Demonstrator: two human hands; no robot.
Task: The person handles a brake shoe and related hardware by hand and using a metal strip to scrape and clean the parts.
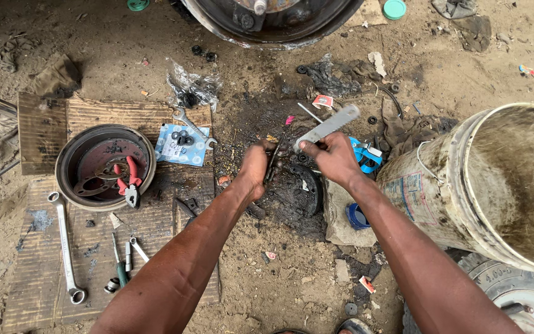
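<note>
Left hand: your left hand (254, 170) is closing tight around a small dark part (272, 166), holding it just above the disc (301, 188).
Right hand: your right hand (335, 158) is gripping a flat grey bar (327, 127), which is tilting up and away from you.
Disc: it is lying on oily ground, just below both hands.
Cardboard: the mat (94, 247) is carrying a drum (103, 158) with red pliers (131, 179) at its far edge and a spanner (64, 247) at its left edge.
Bucket: the bucket (495, 179) is lying tipped beside your right forearm.
</note>
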